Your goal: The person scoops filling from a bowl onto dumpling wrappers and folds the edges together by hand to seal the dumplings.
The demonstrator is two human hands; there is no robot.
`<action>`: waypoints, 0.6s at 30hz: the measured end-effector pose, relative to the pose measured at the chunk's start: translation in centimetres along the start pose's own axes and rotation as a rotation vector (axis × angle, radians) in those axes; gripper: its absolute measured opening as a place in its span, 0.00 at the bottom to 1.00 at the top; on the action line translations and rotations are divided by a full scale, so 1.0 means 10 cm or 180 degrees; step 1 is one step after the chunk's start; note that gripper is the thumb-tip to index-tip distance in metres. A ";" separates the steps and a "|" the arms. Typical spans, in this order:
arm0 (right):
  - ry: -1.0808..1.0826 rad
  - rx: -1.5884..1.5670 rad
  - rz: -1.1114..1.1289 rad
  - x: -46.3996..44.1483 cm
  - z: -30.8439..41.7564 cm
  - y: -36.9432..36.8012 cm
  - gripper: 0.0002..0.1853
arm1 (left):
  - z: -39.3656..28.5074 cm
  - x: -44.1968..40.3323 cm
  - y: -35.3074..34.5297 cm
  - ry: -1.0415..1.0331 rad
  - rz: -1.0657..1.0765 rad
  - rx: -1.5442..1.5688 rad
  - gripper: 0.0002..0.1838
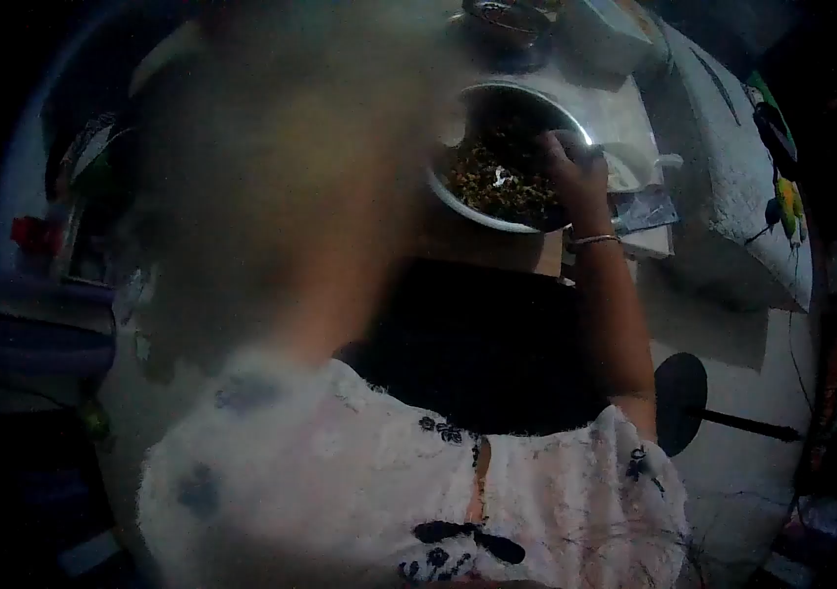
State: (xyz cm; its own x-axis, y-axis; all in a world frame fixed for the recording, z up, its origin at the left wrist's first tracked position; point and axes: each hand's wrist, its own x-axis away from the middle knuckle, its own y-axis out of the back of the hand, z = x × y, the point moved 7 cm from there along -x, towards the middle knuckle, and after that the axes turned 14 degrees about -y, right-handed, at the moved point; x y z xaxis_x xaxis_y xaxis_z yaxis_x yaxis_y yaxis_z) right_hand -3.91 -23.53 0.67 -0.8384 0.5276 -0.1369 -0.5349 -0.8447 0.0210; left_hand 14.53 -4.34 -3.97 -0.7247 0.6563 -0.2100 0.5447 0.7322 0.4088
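A round, pale-rimmed metal bowl (482,218) stands ahead of me, with a dark, loose mix of brown and greenish bits (497,182) inside. A small white piece (501,177) lies on the mix. My right hand (577,169), with a bangle at the wrist, is closed at the bowl's right rim, thumb over the inner side. My left forearm reaches toward the bowl's left side. A large blurred smudge covers my left hand, so its fingers and anything in them are hidden.
Behind the bowl stands a dark round container (507,29). White box-like things (600,39) sit at the back right. A clear plastic packet (646,211) lies right of the bowl. A pale raised block (732,167) borders the right side. Dark round disc (680,402) lies near my right elbow.
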 end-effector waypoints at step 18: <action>-0.0434 0.0313 0.0297 -0.01 -0.17 -0.06 0.16 | 0.28 -0.04 -0.01 0.0098 0.0040 0.1155 0.26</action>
State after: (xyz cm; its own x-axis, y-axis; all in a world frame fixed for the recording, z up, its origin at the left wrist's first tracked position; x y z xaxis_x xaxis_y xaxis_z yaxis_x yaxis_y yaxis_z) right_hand -3.38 -23.25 -1.05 -0.8878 0.4603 0.0055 -0.4561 -0.8811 0.1250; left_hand 16.00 -4.18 -6.41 -0.7264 0.6639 -0.1779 0.6639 0.7447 0.0682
